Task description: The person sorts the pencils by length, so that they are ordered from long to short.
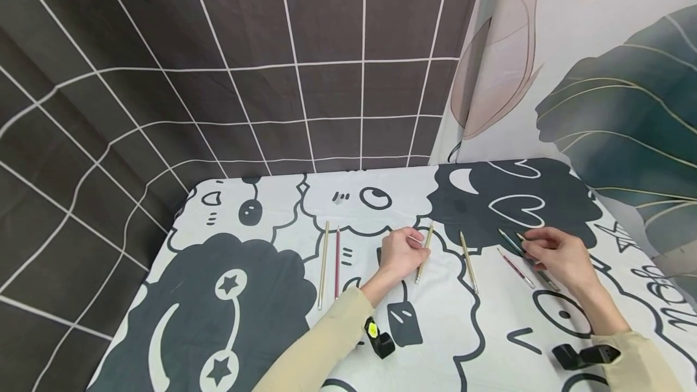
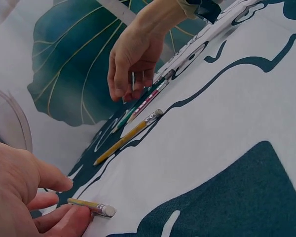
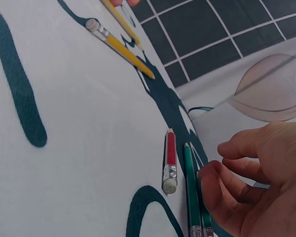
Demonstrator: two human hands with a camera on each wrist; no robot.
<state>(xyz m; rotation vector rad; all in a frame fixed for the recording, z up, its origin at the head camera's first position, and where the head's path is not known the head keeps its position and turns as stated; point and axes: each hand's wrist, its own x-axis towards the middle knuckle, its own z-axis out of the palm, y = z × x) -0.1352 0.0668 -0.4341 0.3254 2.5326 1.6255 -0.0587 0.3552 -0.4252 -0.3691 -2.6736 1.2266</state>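
My left hand (image 1: pixel 402 254) is beside a yellow pencil (image 1: pixel 421 268), fingertips right at its side. In the left wrist view the thumb stands apart from that pencil (image 2: pixel 86 203), whose white eraser end points outward. My right hand (image 1: pixel 561 258) hovers with loosely bent fingers over two green pencils lying side by side. The right wrist view shows a gap between thumb and forefinger, with one green pencil (image 3: pixel 190 187) next to the fingertips and the other (image 3: pixel 205 217) partly hidden behind them. A red pencil (image 3: pixel 170 155) lies just left of these.
Between the hands lies another yellow pencil (image 1: pixel 468 262). Farther left, a pale yellow pencil (image 1: pixel 323 265) and a dark pink pencil (image 1: pixel 337 259) lie roughly parallel. All rest on a black-and-white cartoon cloth (image 1: pixel 435 343). Behind hang a dark grid-patterned curtain (image 1: pixel 327 89) and a leaf-print sheet (image 1: pixel 615 101).
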